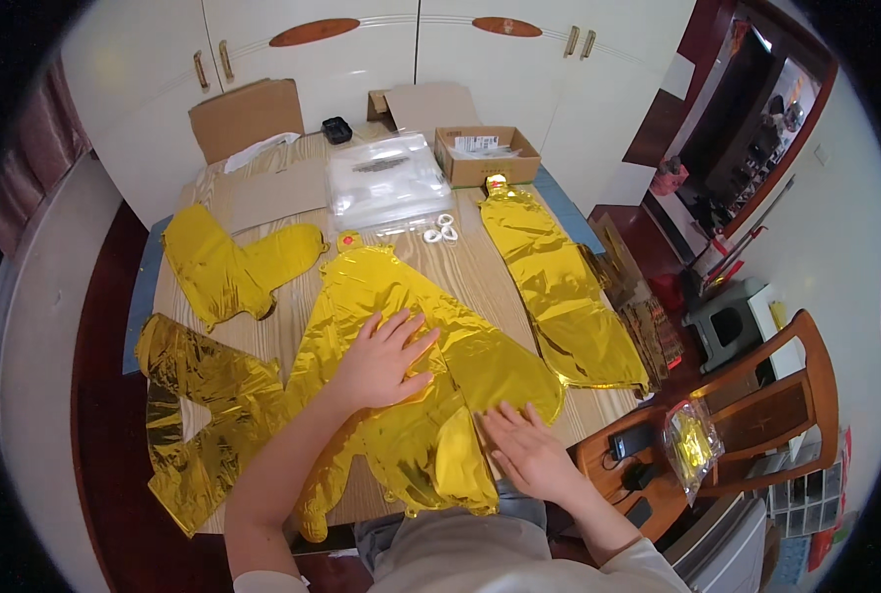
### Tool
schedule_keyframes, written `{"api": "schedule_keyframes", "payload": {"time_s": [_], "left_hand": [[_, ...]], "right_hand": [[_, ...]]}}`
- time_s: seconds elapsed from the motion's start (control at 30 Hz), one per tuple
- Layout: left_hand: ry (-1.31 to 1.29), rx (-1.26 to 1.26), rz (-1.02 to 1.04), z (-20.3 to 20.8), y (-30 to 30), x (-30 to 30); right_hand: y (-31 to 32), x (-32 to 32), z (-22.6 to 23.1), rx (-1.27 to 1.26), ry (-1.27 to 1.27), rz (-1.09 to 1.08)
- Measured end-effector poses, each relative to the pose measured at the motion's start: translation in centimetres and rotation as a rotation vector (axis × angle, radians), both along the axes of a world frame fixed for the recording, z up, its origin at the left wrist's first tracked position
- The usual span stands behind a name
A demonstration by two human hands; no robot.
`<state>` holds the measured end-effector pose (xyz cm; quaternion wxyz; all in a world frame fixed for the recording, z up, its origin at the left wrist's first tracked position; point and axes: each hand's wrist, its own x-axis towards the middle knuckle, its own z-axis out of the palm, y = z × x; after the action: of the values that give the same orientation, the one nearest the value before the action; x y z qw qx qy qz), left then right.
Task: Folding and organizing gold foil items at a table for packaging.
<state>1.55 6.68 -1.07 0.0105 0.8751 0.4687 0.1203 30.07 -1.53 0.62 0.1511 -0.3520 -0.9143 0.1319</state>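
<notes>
A large flat gold foil balloon (381, 287) lies in front of me, its near part folded over and hanging toward my lap. My left hand (386, 366) rests palm down on its middle, fingers spread. Lower right, my right hand (527, 450) lies flat with fingers stretched out along the balloon's near right edge. More flat gold foil pieces lie around it: a bent foil piece (238, 267) at the far left, a crinkled foil piece (213, 415) at the near left, and a long foil piece (549, 277) on the right.
Behind the foil are a stack of clear plastic bags (386, 183), small white rings (440, 229), an open cardboard box (488, 153) and a black tray (336, 129). A wooden chair (756, 415) at the right holds a clear bag with gold foil (692, 445) and a phone (633, 440).
</notes>
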Motion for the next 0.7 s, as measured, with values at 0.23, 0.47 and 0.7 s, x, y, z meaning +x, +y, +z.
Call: {"api": "schedule_keyframes", "payload": {"time_s": [0.23,0.47,0.7], "left_hand": [[-0.005,-0.002,-0.003,0.0,0.2,0.1],[-0.007,0.002,-0.006,0.1,0.1,0.0],[0.01,-0.019,0.004,0.2,0.0,0.1]], "right_hand": [[-0.1,-1.5,-0.1,0.047,-0.053,0.079],[0.0,-1.9,-0.6,0.069,-0.103,0.102],[0.3,-1.9,-0.5,0.061,-0.133,0.109]]}}
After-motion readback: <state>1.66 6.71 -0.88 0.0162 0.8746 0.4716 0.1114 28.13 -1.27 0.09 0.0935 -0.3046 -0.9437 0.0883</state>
